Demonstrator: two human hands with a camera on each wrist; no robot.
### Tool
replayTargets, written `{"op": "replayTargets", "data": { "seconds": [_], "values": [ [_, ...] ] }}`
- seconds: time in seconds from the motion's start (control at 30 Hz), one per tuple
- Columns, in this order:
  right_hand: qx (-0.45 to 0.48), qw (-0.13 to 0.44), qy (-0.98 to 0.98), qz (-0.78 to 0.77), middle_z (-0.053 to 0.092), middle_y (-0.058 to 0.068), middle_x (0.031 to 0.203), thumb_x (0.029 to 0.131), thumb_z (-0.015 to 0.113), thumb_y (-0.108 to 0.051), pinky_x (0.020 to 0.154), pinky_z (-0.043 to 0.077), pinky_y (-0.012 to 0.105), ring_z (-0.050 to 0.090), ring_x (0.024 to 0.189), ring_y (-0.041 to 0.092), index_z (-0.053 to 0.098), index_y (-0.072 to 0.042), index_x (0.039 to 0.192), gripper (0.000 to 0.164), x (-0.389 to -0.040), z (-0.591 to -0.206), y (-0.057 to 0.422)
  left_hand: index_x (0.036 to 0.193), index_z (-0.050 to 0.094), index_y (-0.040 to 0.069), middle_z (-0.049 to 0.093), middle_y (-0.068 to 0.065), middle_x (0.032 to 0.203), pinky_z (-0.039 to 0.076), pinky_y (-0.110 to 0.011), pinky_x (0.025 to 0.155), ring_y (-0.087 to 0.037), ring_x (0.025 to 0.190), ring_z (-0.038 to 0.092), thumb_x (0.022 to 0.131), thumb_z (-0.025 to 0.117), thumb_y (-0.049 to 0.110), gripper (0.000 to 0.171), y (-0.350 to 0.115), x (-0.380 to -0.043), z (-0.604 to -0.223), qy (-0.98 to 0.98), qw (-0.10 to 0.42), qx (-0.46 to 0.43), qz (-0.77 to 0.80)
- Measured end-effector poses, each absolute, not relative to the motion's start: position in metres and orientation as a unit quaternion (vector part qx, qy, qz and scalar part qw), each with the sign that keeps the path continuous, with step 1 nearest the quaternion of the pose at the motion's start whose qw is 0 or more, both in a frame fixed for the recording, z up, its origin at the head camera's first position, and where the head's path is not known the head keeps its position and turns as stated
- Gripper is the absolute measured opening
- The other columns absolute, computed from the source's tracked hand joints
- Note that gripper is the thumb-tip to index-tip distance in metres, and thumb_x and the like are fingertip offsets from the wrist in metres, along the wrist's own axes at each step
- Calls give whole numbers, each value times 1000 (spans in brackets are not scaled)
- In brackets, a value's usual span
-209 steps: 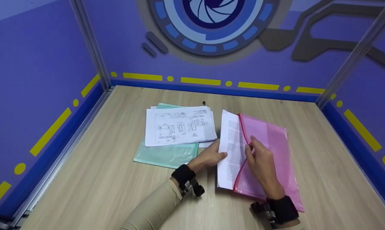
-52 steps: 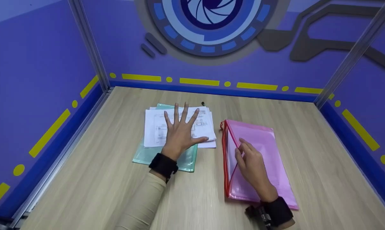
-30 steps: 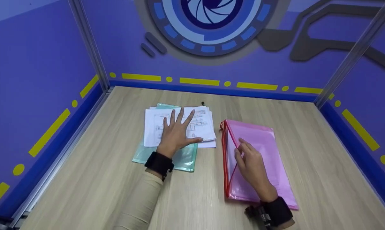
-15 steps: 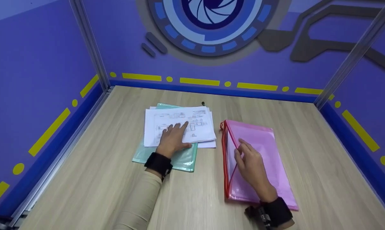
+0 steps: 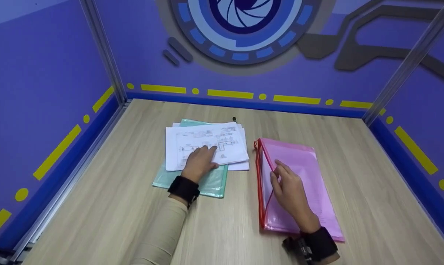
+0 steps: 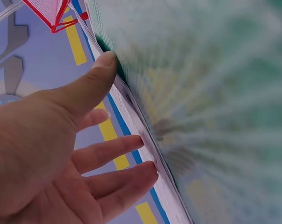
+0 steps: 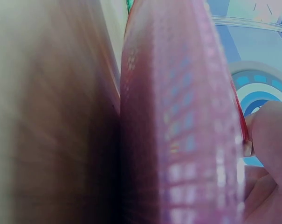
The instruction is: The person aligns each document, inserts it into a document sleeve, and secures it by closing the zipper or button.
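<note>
My left hand (image 5: 200,162) rests on the top sheet of a stack of papers (image 5: 227,151) printed with technical drawings. Its fingers are loosely bent with the tips on the paper, and the thumb lies apart near the front edge, as the left wrist view also shows of the hand (image 6: 80,149). Beneath the papers lies a green zip file bag (image 5: 214,187). My right hand (image 5: 292,191) pinches the lifted upper edge of a pink zip file bag (image 5: 314,176). The bag's red-edged mouth gapes, and white paper (image 5: 267,184) shows inside it.
Both bags lie on a wood-grain table (image 5: 126,184). A small black item (image 5: 234,119) peeks out behind the papers. Purple panels (image 5: 49,92) with yellow markings stand around the table's back and sides.
Earlier both hands held papers at the pink bag's mouth; those papers are now inside. My left hand moved over to the stack, bent its spread fingers and shifted the top sheet slightly towards me.
</note>
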State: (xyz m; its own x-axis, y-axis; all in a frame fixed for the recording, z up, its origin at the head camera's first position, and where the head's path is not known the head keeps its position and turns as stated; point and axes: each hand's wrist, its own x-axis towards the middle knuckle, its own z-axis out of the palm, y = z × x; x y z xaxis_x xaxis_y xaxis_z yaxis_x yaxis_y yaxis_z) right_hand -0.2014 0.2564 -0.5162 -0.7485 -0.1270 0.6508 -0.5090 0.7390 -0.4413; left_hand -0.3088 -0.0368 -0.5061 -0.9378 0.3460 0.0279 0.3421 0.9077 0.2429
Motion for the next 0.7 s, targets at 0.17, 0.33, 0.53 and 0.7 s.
{"op": "replayTargets", "data": {
  "seconds": [0.17,0.33,0.53,0.7],
  "values": [
    [194,321,-874,309,69,29,129,96,70,5,46,43,24,43,51,-1,61,-6,82,20,-203,-517,257,134,67,2,71,-20,114,56,-51,92,-36,103,69,101,72,17,37,-36,-310,-505,975,-14,194,107],
    [195,324,-872,310,70,29,129,96,70,6,46,43,24,42,51,-2,61,-6,81,21,-204,-518,257,130,70,3,69,-18,115,57,-52,88,-36,102,68,103,64,8,28,-34,-311,-507,980,-13,167,108],
    [191,312,-876,314,69,29,130,96,70,6,45,43,24,43,51,-1,62,-5,82,20,-203,-517,257,122,76,5,71,-19,108,61,-50,79,-36,96,73,104,60,-1,25,-37,-314,-507,980,-81,144,114],
    [185,303,-880,315,69,28,131,97,70,5,46,43,24,42,51,-1,62,-6,82,20,-202,-516,257,117,77,5,72,-21,99,61,-53,70,-39,85,73,104,59,-1,23,-41,-316,-500,971,-150,132,130]
  ]
}}
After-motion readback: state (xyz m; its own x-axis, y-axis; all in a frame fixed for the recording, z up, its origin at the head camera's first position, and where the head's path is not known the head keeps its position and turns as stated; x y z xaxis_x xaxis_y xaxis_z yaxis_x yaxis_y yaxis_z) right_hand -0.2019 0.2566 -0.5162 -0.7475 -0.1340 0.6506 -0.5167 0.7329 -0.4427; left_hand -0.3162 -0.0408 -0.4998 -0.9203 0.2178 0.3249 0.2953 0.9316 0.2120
